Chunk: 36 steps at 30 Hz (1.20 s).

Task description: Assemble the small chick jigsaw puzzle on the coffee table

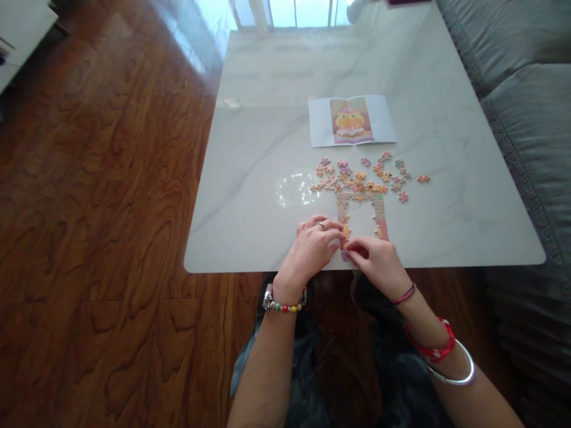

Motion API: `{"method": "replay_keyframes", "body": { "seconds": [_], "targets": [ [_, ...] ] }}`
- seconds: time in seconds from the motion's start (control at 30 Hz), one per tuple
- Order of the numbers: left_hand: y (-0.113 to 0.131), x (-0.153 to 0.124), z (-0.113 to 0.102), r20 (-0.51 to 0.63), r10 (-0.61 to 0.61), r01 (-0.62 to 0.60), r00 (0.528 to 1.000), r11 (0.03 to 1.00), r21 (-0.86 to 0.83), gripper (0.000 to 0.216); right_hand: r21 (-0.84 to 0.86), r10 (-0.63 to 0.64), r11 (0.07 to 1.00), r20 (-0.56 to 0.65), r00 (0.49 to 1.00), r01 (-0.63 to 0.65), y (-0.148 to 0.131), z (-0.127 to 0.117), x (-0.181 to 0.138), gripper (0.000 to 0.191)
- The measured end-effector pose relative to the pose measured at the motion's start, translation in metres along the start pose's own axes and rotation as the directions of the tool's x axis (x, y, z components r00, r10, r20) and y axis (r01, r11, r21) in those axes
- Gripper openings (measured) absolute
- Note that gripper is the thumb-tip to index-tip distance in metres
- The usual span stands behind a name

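"Where is the puzzle?"

"On the table [250,196], close to the front edge. The puzzle [359,197] has a top and two sides, and a bare hole in the middle. The hands hide some of the low end."

"Is there room to move?"

"Lots on the left and right, where the table is bare. Not much in front, because the edge is so near. The person's legs [307,362] are just under it."

"What are the hands doing?"

"The left hand [314,246] lies by the puzzle's left side, fingers bent, tips on it. I can't tell if they squeeze anything. The right hand [379,261] has its thumb and finger tips close together at the low left corner. I can't see if a piece is between them."

"What's in the way?"

"Loose bits [360,177] crowd right by the top side, and one bit [423,178] lies off to the right. Past them is a paper [319,128] with a yellow picture [350,122]."

"And around the table?"

"A gray sofa [526,113] along the right, and brown wood floor [111,208] on the left."
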<state>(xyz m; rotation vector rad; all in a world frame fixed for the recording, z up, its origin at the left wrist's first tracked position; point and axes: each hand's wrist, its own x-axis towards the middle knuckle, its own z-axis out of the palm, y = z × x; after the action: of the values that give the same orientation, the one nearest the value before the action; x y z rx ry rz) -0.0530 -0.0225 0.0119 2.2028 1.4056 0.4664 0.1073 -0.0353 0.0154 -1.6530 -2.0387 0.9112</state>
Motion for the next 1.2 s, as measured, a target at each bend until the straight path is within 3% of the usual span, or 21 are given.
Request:
{"method": "replay_keyframes", "body": {
  "seconds": [0.23, 0.47, 0.93, 1.2],
  "targets": [
    [0.0, 0.004, 0.002, -0.03, 0.003, -0.003, 1.0, 1.0, 0.003, 0.013, -0.066, -0.074, 0.994, 0.113, 0.991, 0.081, -0.003, -0.004, -0.002, 0.004],
    [0.001, 0.005, 0.001, -0.032, -0.003, 0.003, 0.999, 1.0, 0.0, 0.011, -0.154, -0.068, 0.984, 0.119, 0.991, 0.086, -0.004, -0.001, -0.004, 0.002],
    [0.002, 0.006, 0.0, -0.019, -0.004, 0.004, 1.0, 1.0, -0.008, 0.009, -0.072, -0.13, 0.987, 0.19, 0.973, 0.146, 0.004, -0.008, -0.004, 0.022],
    [0.001, 0.007, 0.0, -0.025, -0.001, 0.001, 1.0, 1.0, -0.018, 0.009, -0.048, -0.16, 0.984, 0.173, 0.972, 0.171, 0.004, -0.016, -0.003, 0.022]
  ]
}}
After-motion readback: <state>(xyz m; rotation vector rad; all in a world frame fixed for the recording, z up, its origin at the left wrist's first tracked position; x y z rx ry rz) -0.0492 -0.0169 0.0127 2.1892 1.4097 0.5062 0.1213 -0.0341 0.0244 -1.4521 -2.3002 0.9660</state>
